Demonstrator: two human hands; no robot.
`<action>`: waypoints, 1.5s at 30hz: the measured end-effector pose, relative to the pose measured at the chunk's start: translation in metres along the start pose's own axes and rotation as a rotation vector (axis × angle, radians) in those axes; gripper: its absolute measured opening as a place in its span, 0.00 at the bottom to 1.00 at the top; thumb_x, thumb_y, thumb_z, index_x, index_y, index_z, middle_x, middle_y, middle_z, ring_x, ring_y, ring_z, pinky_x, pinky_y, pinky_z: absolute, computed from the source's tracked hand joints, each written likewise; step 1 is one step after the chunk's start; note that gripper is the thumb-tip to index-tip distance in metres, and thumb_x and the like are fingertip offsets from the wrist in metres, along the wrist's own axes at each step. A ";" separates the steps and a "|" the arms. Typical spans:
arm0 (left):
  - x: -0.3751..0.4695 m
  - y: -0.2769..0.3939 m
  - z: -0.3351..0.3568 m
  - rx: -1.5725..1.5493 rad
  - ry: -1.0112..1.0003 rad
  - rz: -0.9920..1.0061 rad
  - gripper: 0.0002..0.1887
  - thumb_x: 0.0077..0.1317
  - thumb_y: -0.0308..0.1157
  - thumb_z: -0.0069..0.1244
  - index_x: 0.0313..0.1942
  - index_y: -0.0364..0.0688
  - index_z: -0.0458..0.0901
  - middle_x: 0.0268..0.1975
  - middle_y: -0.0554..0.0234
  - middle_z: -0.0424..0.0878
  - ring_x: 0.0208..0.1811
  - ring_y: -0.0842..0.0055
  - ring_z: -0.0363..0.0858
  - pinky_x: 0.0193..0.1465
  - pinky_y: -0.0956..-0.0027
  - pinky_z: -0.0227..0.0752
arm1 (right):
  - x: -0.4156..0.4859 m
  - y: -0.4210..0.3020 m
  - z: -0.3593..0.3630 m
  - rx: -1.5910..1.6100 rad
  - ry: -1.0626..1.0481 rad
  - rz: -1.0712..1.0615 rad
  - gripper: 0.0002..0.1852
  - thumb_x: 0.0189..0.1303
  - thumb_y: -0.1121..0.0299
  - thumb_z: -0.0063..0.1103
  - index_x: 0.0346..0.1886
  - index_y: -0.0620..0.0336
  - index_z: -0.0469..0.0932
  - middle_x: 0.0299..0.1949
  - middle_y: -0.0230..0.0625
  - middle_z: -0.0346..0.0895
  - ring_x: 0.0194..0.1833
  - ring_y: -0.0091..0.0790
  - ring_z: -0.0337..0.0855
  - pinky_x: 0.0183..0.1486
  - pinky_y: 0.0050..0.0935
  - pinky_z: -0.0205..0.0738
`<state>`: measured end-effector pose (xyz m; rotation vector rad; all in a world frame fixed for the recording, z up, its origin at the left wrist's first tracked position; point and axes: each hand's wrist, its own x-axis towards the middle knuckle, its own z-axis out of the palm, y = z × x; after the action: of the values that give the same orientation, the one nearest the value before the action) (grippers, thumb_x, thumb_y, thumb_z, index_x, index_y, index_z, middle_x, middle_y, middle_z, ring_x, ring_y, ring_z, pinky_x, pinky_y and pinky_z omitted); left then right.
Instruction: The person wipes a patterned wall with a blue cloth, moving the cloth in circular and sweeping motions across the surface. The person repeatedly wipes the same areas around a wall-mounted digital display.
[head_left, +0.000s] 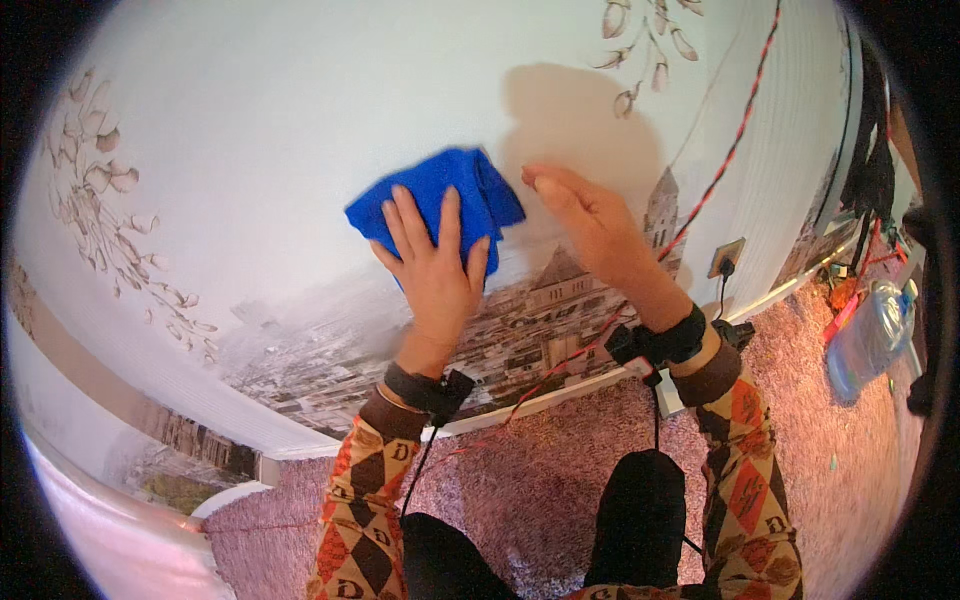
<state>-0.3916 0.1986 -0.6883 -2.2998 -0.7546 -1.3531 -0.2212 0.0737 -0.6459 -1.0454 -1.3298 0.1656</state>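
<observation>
A folded blue cloth lies flat against the wall, which is papered with pale flowers and a town picture. Spread over the cloth, my left hand presses it to the wall with its fingers apart. My right hand is just right of the cloth, beside the wall, with its fingers close together and pointing towards the cloth; I see nothing in it. Its shadow falls on the wallpaper above. Both wrists wear black straps with small devices and cables.
A red and black twisted cord hangs down across the wall at the right. Near it a black plug sits in a wall socket. Pinkish carpet covers the floor, with a clear plastic bottle and small items at the far right.
</observation>
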 end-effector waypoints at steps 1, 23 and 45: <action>-0.010 0.006 0.007 0.010 -0.030 -0.020 0.38 0.64 0.47 0.58 0.73 0.53 0.64 0.79 0.33 0.38 0.80 0.39 0.39 0.69 0.23 0.35 | -0.005 0.012 -0.002 -0.051 0.014 -0.029 0.22 0.75 0.59 0.50 0.58 0.70 0.78 0.53 0.47 0.83 0.55 0.35 0.81 0.61 0.31 0.71; -0.028 0.032 0.032 -0.037 -0.097 0.120 0.31 0.67 0.43 0.55 0.71 0.53 0.69 0.79 0.50 0.52 0.78 0.57 0.53 0.73 0.32 0.39 | -0.033 0.008 0.029 -0.487 0.077 -0.441 0.16 0.66 0.74 0.55 0.56 0.67 0.78 0.59 0.53 0.77 0.58 0.57 0.77 0.63 0.47 0.68; -0.038 -0.153 -0.128 -0.305 0.277 -0.151 0.15 0.67 0.29 0.54 0.53 0.39 0.83 0.60 0.49 0.79 0.59 0.57 0.78 0.62 0.60 0.69 | 0.032 -0.016 0.193 -1.011 0.208 -0.599 0.37 0.61 0.53 0.65 0.72 0.52 0.66 0.77 0.56 0.48 0.75 0.60 0.50 0.71 0.60 0.46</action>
<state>-0.5879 0.2380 -0.6545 -2.2380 -0.6806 -1.9243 -0.3820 0.1864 -0.6352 -1.3575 -1.4816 -1.1379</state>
